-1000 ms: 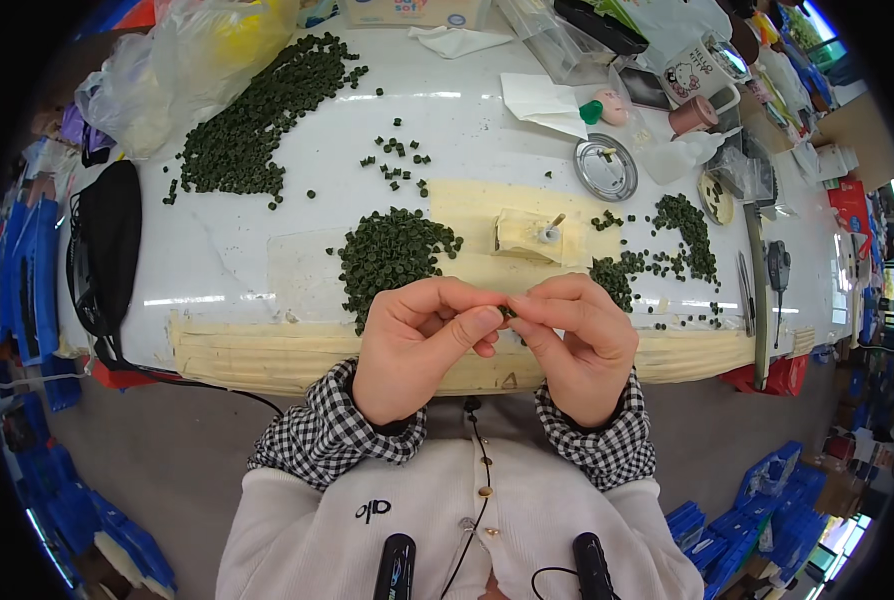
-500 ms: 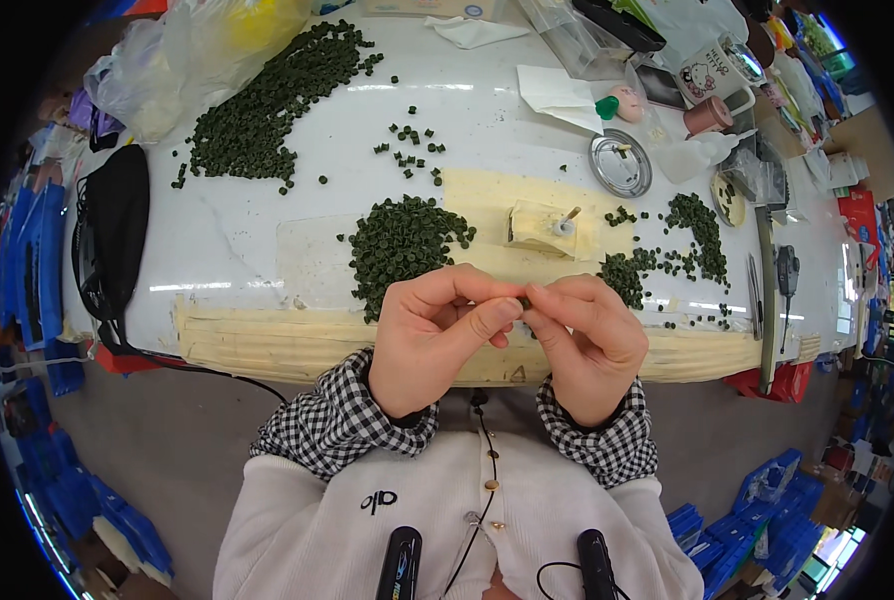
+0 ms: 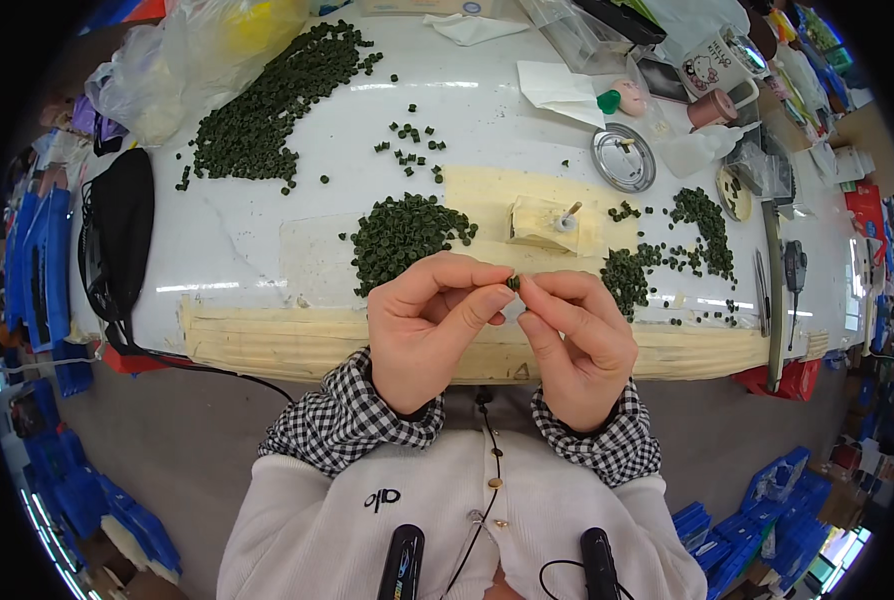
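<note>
Over the table's near edge, a small dark green spool-shaped piece sits between my fingertips. My left hand pinches it between thumb and index finger. From the other side my right hand meets it with curled fingers, the index fingertip against the piece; the thumb's contact is hard to make out. Just beyond my left hand lies a heap of similar green pieces. Past my right hand are a smaller heap and a block wrapped in cream tape, with a short peg standing up from it.
A large pile of green pieces spreads at the far left beside plastic bags. To the right are a round metal lid, a mug, a thread spool, tweezers and a screwdriver. Cream tape covers the near edge.
My hands have shifted slightly left and up, with the fingertips parted a little. The green piece, mostly hidden before, now shows more clearly between them.
</note>
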The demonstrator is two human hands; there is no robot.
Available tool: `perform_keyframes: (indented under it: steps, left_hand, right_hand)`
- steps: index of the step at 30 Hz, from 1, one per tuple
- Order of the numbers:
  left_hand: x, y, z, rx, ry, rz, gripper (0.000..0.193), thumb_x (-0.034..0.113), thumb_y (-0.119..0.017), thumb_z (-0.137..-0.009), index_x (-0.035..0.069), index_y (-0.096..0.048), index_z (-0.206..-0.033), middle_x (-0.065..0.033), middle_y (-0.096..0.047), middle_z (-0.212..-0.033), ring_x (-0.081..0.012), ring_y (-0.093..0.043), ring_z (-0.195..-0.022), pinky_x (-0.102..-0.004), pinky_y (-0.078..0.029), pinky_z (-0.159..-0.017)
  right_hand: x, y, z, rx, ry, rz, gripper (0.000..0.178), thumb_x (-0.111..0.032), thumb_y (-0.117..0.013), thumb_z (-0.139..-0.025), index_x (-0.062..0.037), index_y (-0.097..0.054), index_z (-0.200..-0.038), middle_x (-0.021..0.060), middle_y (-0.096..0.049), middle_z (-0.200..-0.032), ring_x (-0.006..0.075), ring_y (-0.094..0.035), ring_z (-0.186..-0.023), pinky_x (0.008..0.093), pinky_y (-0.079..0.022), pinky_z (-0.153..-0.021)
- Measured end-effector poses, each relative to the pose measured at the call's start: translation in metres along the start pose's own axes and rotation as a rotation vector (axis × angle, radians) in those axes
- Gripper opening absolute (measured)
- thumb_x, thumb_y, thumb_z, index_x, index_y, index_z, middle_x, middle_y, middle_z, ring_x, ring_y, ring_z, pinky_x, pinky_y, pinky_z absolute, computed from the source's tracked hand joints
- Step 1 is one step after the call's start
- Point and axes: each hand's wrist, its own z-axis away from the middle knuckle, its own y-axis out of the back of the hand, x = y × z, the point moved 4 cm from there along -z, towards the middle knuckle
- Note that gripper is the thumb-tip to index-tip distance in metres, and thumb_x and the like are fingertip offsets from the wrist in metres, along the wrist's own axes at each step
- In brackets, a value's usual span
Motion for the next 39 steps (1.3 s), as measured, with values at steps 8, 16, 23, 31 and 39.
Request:
perform_keyframes:
  steps: [8, 16, 23, 31, 39]
  left_hand:
    - [-0.0002, 0.001, -0.0008, -0.008, 0.005, -0.052, 0.018, -0.007, -0.064, -0.085, -0.004, -0.065, -0.103, -0.0075, -0.064, -0.095, -0.0108, -0.062, -0.083, -0.0214, -0.052, -0.072]
    - [0.0012, 0.0016, -0.0025, -0.033, 0.009, -0.042, 0.015, -0.007, -0.065, -0.084, -0.004, -0.067, -0.098, -0.0083, -0.064, -0.093, -0.0112, -0.063, -0.082, -0.0214, -0.052, -0.07]
    - [0.0058, 0.0029, -0.0045, -0.133, 0.0, -0.077, 0.016, -0.007, -0.065, -0.084, -0.004, -0.068, -0.099, -0.0095, -0.064, -0.093, -0.0121, -0.063, -0.081, -0.0226, -0.053, -0.071]
    - [0.0062, 0.0027, -0.0049, -0.138, 0.031, -0.035, 0.017, -0.007, -0.065, -0.084, -0.004, -0.067, -0.1, -0.01, -0.064, -0.095, -0.0126, -0.063, -0.082, -0.0223, -0.052, -0.072]
    - [0.0057, 0.0029, -0.0047, -0.138, 0.016, -0.048, 0.017, -0.007, -0.066, -0.083, -0.005, -0.067, -0.101, -0.0101, -0.063, -0.096, -0.0125, -0.063, -0.082, -0.0222, -0.052, -0.072]
  right_hand:
    - [-0.0009, 0.0021, 0.0002, 0.0, -0.023, -0.038, 0.029, 0.007, -0.066, -0.081, -0.0004, -0.068, -0.109, 0.0127, -0.062, -0.103, 0.0171, -0.063, -0.087, 0.0243, -0.052, -0.072]
    - [0.0005, 0.0061, -0.0008, -0.063, -0.021, -0.043, 0.03, 0.006, -0.067, -0.081, -0.0021, -0.069, -0.109, 0.0108, -0.061, -0.101, 0.0167, -0.062, -0.085, 0.0242, -0.051, -0.071]
    - [-0.0005, 0.0096, -0.0016, -0.093, 0.087, 0.012, 0.031, 0.006, -0.069, -0.079, -0.0035, -0.069, -0.109, 0.0097, -0.061, -0.099, 0.0163, -0.06, -0.082, 0.0242, -0.049, -0.068]
    - [0.0006, 0.0096, 0.0002, -0.07, 0.056, -0.026, 0.031, 0.007, -0.068, -0.08, -0.0023, -0.069, -0.11, 0.0108, -0.061, -0.1, 0.0164, -0.06, -0.081, 0.0235, -0.048, -0.065]
    - [0.0, 0.01, 0.0006, -0.071, 0.053, -0.028, 0.03, 0.007, -0.068, -0.08, -0.0019, -0.069, -0.109, 0.0112, -0.061, -0.1, 0.0164, -0.06, -0.081, 0.0237, -0.048, -0.066]
